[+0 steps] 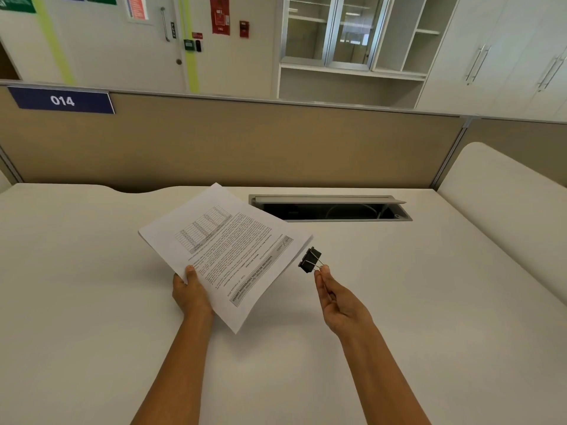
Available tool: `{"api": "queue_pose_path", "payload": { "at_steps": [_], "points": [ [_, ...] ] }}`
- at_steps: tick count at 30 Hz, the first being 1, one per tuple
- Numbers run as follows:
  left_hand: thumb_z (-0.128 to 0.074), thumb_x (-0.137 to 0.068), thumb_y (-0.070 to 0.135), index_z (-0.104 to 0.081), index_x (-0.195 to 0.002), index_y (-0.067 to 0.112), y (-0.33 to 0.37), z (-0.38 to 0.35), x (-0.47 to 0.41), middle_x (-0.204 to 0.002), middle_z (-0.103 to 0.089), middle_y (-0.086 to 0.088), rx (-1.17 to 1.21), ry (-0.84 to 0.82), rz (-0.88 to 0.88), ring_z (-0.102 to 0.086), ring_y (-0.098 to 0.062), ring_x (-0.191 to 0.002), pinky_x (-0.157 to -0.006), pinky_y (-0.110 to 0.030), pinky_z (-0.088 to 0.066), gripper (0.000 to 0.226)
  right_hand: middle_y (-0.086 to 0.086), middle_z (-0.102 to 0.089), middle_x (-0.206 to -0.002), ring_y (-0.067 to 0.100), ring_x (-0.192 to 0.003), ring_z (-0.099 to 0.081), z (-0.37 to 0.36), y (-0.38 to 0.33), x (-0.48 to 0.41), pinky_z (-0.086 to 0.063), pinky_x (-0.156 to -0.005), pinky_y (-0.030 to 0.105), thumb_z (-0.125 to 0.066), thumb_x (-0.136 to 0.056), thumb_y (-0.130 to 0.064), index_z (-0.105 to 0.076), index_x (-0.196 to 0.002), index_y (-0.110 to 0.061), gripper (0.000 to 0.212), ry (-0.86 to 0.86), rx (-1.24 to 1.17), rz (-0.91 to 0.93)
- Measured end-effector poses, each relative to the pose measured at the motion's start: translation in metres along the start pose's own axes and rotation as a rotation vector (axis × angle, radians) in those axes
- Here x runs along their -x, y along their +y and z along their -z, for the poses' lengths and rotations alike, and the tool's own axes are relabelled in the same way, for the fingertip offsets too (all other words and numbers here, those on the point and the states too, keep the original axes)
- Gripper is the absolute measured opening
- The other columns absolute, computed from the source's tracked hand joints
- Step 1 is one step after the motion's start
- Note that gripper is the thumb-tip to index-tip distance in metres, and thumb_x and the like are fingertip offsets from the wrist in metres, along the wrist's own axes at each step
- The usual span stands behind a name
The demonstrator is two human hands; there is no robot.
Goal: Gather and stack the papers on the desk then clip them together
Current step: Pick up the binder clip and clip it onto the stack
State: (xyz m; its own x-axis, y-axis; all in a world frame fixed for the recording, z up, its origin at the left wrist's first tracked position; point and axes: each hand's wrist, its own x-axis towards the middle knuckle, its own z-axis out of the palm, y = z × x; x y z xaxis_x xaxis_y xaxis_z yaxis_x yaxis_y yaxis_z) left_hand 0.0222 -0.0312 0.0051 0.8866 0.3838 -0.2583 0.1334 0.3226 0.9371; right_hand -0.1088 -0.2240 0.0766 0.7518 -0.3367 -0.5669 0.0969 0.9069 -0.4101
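Note:
A stack of printed white papers (pixel 224 250) is held above the white desk (pixel 92 286), turned diagonally with its header toward me. My left hand (pixel 190 291) grips the stack's left edge, thumb on top. My right hand (pixel 336 294) pinches the wire handles of a black binder clip (pixel 310 259) between thumb and fingers. The clip's jaws sit just off the stack's right edge, near its corner; whether they touch the paper I cannot tell.
An open cable tray slot (pixel 329 208) with a grey flap lies in the desk behind the papers. A tan partition (pixel 245 142) with a blue "014" sign (pixel 63 100) bounds the far side. A second white desk (pixel 506 194) adjoins on the right.

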Motion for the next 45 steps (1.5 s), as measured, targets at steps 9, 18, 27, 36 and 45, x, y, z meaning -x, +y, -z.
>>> {"api": "queue_pose_path", "payload": {
  "at_steps": [9,18,27,36,45],
  "points": [
    [-0.042,-0.098,0.021,-0.052,-0.122,0.01,0.0,-0.001,0.001,-0.108,-0.057,-0.007,0.023,-0.014,0.02,-0.056,-0.022,-0.094,-0.085,-0.036,-0.048,0.029,0.015,-0.072,-0.068,0.019,-0.06,-0.072,-0.004,0.007,0.002,-0.06,-0.06,0.028,-0.068,-0.078,0.005,-0.064,-0.093,0.007,0.016,0.026,0.053,0.009],
    [-0.042,-0.097,0.022,-0.053,-0.12,0.011,-0.001,-0.001,-0.002,-0.119,-0.06,-0.014,-0.007,-0.008,0.019,-0.059,-0.028,-0.1,-0.082,-0.036,-0.048,0.027,0.014,-0.073,-0.07,0.018,-0.061,-0.072,-0.013,0.007,0.007,-0.06,-0.059,0.026,-0.067,-0.079,0.003,-0.064,-0.09,0.006,0.012,-0.019,0.055,-0.01],
    [-0.042,-0.097,0.024,-0.052,-0.121,0.01,-0.003,-0.001,-0.001,-0.12,-0.059,-0.015,-0.032,0.014,-0.009,-0.059,-0.031,-0.105,-0.087,-0.041,-0.05,0.03,0.011,-0.074,-0.069,0.014,-0.063,-0.073,-0.003,0.006,0.006,-0.059,-0.067,0.024,-0.069,-0.077,0.001,-0.066,-0.092,0.003,0.016,0.009,0.111,0.084],
    [-0.042,-0.097,0.021,-0.053,-0.119,0.006,-0.002,-0.003,0.002,-0.119,-0.06,-0.017,-0.044,0.04,-0.016,-0.059,-0.032,-0.101,-0.083,-0.035,-0.048,0.028,0.01,-0.075,-0.072,0.014,-0.064,-0.073,0.014,0.012,-0.004,-0.058,-0.071,0.026,-0.066,-0.081,0.0,-0.066,-0.088,0.002,0.007,0.046,0.119,0.08],
    [-0.041,-0.098,0.021,-0.052,-0.12,0.007,0.001,-0.002,0.006,-0.115,-0.06,-0.015,-0.028,0.025,-0.032,-0.056,-0.023,-0.093,-0.081,-0.033,-0.046,0.028,0.009,-0.068,-0.08,0.02,-0.081,-0.066,0.033,0.003,-0.026,-0.05,-0.092,0.026,-0.078,-0.072,-0.007,-0.066,-0.078,0.0,0.015,0.248,0.578,0.087]
  ]
}}
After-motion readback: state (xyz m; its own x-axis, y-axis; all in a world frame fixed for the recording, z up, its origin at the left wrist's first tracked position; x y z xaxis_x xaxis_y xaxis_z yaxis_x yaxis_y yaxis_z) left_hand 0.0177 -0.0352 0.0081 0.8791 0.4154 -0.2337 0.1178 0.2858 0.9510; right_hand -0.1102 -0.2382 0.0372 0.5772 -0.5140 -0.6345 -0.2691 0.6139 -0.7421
